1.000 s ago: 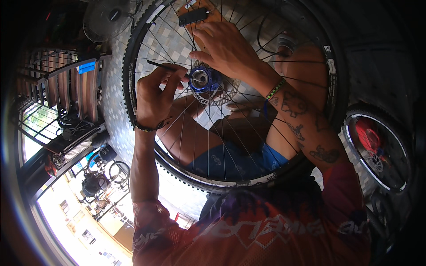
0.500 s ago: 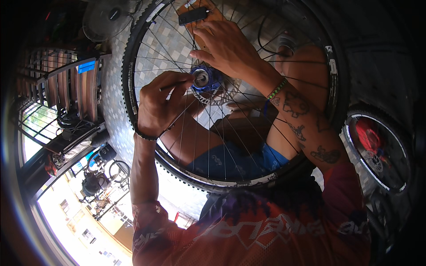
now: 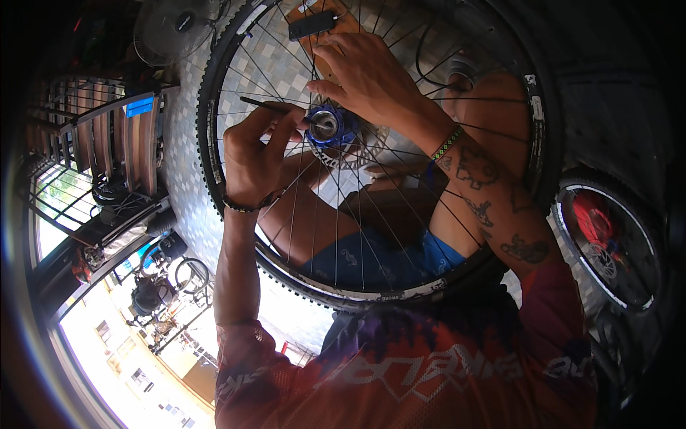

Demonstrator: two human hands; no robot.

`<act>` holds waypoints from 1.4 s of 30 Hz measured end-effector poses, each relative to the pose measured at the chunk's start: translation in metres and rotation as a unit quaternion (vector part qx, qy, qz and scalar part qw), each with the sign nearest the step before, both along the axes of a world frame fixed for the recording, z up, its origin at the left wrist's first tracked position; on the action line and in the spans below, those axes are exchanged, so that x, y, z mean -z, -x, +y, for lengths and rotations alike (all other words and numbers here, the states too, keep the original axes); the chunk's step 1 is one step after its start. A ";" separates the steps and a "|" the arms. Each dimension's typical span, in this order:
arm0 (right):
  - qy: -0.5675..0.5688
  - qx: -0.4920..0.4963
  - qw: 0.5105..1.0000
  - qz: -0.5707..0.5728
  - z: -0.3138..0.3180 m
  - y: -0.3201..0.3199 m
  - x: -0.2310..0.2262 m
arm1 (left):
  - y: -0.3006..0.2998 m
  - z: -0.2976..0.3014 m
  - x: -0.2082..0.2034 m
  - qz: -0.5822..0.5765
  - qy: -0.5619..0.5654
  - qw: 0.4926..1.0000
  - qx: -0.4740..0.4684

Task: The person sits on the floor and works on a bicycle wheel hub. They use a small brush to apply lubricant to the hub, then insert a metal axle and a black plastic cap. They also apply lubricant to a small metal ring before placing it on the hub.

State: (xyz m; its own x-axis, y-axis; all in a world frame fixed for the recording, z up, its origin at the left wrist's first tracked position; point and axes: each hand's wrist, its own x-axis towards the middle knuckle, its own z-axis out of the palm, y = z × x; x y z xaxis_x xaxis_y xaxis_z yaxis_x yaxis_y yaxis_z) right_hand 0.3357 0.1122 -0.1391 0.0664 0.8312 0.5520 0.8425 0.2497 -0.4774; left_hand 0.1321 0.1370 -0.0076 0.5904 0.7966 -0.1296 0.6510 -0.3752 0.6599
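A bicycle wheel (image 3: pixel 209 136) with a knobby black tyre lies across my bent legs. At its centre is a blue hub (image 3: pixel 348 127), its open silver inside facing up, with a brake disc (image 3: pixel 361 156) beneath. My left hand (image 3: pixel 250 157) pinches a thin dark stick-like tool (image 3: pixel 257 103) at the hub's left edge. The tool's back end sticks out to the left; its tip is too small to make out. Just beyond the hub, my right hand (image 3: pixel 371 79) hovers over or rests on the spokes, fingers stretched and thumb apart, holding nothing visible.
Beyond my right hand a black rectangular device (image 3: pixel 311 26) lies on a wooden board (image 3: pixel 344 20). A fan (image 3: pixel 171 32) stands far left. Wooden slatted furniture (image 3: pixel 136 143) is at the left. Another wheel (image 3: pixel 647 236) with a red bundle (image 3: pixel 597 218) sits at the right.
My left hand has turned at the wrist, and the tool's back end has swung up and away from me. My right hand has stayed nearly still.
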 end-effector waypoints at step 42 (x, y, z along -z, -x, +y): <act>0.011 -0.001 1.000 -0.005 0.000 -0.002 0.001 | 0.010 -0.009 -0.016 0.003 -0.049 0.996 0.069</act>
